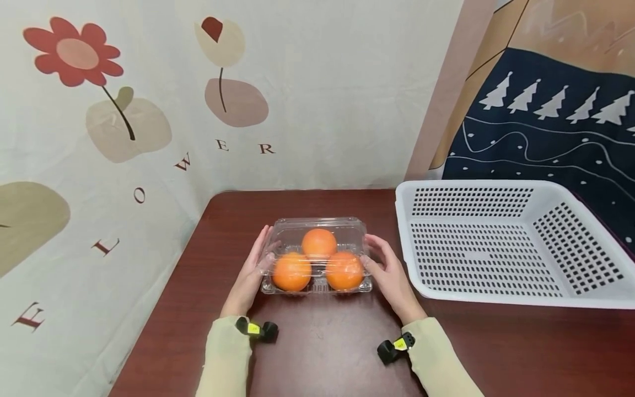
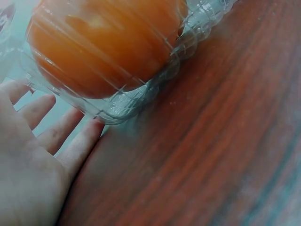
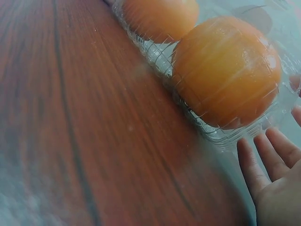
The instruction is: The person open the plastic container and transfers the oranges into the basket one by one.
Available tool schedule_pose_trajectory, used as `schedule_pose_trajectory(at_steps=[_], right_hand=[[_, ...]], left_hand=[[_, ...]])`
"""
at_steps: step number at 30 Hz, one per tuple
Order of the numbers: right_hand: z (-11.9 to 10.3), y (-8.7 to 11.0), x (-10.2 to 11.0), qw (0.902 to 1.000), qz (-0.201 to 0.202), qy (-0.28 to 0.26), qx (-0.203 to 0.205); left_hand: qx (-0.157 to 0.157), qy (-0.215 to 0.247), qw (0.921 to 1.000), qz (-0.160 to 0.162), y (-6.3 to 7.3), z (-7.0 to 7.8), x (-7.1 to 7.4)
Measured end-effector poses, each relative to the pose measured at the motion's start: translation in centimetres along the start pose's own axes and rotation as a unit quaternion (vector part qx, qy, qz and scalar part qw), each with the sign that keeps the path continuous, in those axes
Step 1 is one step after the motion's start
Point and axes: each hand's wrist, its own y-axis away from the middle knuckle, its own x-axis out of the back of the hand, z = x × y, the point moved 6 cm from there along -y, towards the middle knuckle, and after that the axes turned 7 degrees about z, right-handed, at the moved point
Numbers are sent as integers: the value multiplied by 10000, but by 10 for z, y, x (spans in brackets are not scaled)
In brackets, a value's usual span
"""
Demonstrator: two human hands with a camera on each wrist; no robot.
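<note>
A clear plastic clamshell box (image 1: pixel 342 223) sits on the table with three oranges inside. Its lid lies over the fruit; whether the front edge is fully fastened, I cannot tell. One orange (image 1: pixel 319 243) is at the back, and two more, the left orange (image 1: pixel 291 272) and the right orange (image 1: pixel 344 271), are in front. My left hand (image 1: pixel 249 278) touches the box's left side, its spread fingers (image 2: pixel 77 146) fairly straight along the wall. At the opposite side, my right hand (image 1: pixel 393 278) touches the box with extended fingers (image 3: pixel 270 157) and its thumb near the lid's edge.
A white perforated plastic basket (image 1: pixel 414 270) stands on the right of the dark red-brown table (image 1: pixel 317 342). Behind and left of the table hangs a pale cloth (image 1: pixel 337 110) with printed flowers and letters. A dark tree-patterned cloth (image 1: pixel 541 138) hangs behind the basket.
</note>
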Motion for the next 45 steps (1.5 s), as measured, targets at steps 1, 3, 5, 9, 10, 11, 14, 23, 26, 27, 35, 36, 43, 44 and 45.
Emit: schedule_pose_trajectory(at_steps=[1,3,5,9,10,11,14,23,26,27,35,36,43,44,45], right_hand=[[0,0,0,10000,14,10,17],[-1,-1,0,10000,38,26,73],[-1,-2,1,9999,51,30,134],[-2,-3,2,9997,118,93,211],[-1,-4,2,9996,133,113,203],[-1,-4,3,9996,146,137,188],[4,-4,2,9996,154,196,140],[30,-8,4,9993,220,286,117],[31,-8,4,9991,260,282,180],[31,-8,4,9990,263,287,195],[29,-8,1,9989,209,396,128],[28,-8,1,9989,198,398,123],[3,-3,2,9992,149,67,379],[1,-2,1,9992,126,60,384],[0,-2,1,9992,108,33,374]], left_hand=[[-5,32,10000,-16,-1,0,0],[-2,80,10000,-38,-1,1,0],[8,109,9999,-40,-2,0,0],[94,27,10000,17,-4,-2,0],[130,-30,9999,41,-4,-3,0],[147,-109,9998,61,-4,-4,0],[210,-302,9993,87,-3,-7,1],[128,-333,9992,163,-6,-22,5],[67,-326,9993,153,-9,-27,6],[41,-309,9994,144,-9,-29,6],[-21,-349,9991,236,-7,-27,9],[13,-365,9990,248,-6,-25,9],[29,-304,9994,170,-1,-7,1],[-3,-294,9994,158,-1,-6,1],[-27,-284,9995,160,-1,-4,1]])
